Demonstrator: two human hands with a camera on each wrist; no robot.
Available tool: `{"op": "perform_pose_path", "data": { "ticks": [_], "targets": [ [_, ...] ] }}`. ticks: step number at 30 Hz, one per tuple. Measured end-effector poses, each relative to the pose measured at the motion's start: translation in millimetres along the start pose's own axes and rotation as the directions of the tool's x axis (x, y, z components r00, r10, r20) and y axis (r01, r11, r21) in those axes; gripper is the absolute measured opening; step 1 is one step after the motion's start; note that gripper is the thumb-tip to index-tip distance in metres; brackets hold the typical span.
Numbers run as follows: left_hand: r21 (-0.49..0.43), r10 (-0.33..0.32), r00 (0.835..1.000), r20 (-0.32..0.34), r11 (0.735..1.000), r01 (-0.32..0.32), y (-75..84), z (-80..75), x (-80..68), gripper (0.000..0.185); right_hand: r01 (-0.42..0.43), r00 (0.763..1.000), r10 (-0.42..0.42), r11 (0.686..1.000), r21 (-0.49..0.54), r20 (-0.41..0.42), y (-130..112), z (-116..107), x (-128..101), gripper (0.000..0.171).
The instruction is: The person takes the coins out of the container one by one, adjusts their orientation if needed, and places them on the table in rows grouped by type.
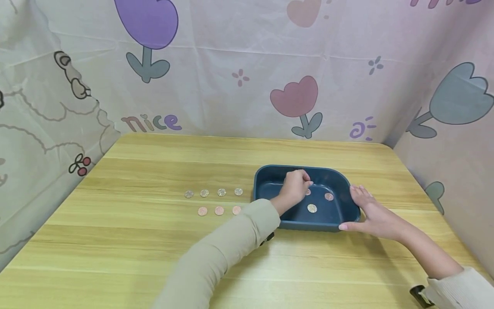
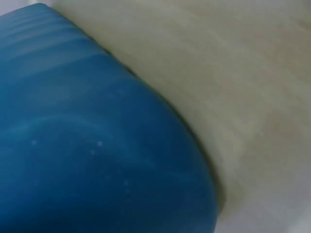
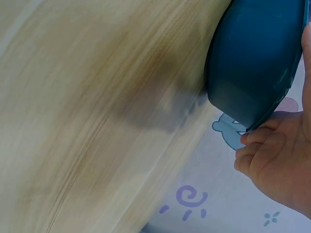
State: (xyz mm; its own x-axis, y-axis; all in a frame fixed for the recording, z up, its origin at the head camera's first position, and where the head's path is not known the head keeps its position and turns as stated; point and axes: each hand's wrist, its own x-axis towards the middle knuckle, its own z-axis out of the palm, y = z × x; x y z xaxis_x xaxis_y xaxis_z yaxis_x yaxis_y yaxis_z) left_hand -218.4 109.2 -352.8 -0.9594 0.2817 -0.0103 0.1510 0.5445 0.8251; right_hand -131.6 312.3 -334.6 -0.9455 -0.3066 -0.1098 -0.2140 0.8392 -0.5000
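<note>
Three coins (image 1: 311,208) in blue tray (image 1: 270,176)

Printed on the cloth backdrop (image 1: 231,98), left of centre: the word "nice" (image 1: 151,122) in brown, grey-green and purple letters. Further right, a purple squiggle (image 1: 362,128), not legible as text. Nothing readable elsewhere.

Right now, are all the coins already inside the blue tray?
No: in the head view seven coins lie in two rows on the table left of the blue tray, apart from it.
</note>
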Motion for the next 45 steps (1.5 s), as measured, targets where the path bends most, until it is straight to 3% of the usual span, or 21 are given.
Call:
{"op": "perform_pose_path", "data": {
  "ticks": [3, 7, 11, 15, 19, 31, 33, 40, 45],
  "targets": [
    [0.029, -0.070, 0.997, 0.031, 0.997, 0.070, 0.2, 4.2, 3.7, 0.011, 0.001, 1.000, -0.001, 1.000, 0.003, -0.001, -0.1, 0.2, -0.2, 0.110],
    [0.050, -0.115, 0.992, 0.042, 0.992, 0.113, 0.6, 5.4, 6.3, 0.014, 0.001, 1.000, -0.001, 1.000, 0.001, -0.003, 0.2, 0.2, -0.3, 0.110],
    [0.203, -0.136, 0.988, 0.073, 0.972, 0.119, -0.4, 4.4, 6.4, 0.025, 0.000, 1.000, 0.000, 1.000, -0.007, -0.004, 1.0, 0.3, 0.2, 0.110],
    [0.398, -0.135, 0.980, 0.144, 0.915, 0.068, -2.5, 5.3, 5.7, 0.033, 0.005, 1.000, -0.005, 1.000, -0.009, -0.007, 1.6, 1.2, 0.5, 0.110],
    [0.496, -0.106, 0.975, 0.194, 0.868, -0.004, -3.9, 6.6, 5.3, 0.033, 0.008, 1.000, -0.008, 1.000, -0.001, -0.007, 1.5, 1.4, 0.3, 0.110],
    [0.549, -0.058, 0.971, 0.232, 0.832, -0.081, -7.7, 8.5, 5.2, 0.013, -0.001, 1.000, 0.001, 1.000, -0.007, -0.005, 0.3, 1.1, -0.3, 0.110],
    [0.552, -0.058, 0.970, 0.235, 0.830, -0.084, -8.3, 7.3, 4.9, 0.013, -0.001, 1.000, 0.001, 1.000, -0.007, -0.008, 0.2, 1.4, -0.2, 0.111],
    [0.478, -0.105, 0.969, 0.223, 0.878, -0.015, -11.6, -1.0, 2.3, 0.013, -0.001, 1.000, 0.001, 1.000, -0.011, -0.009, -0.1, 1.6, -0.4, 0.110],
    [0.449, -0.108, 0.973, 0.204, 0.893, 0.005, -14.2, -6.5, 1.5, 0.012, 0.000, 1.000, 0.000, 1.000, -0.014, -0.006, 0.0, 1.0, -0.8, 0.110]
  ]
}}
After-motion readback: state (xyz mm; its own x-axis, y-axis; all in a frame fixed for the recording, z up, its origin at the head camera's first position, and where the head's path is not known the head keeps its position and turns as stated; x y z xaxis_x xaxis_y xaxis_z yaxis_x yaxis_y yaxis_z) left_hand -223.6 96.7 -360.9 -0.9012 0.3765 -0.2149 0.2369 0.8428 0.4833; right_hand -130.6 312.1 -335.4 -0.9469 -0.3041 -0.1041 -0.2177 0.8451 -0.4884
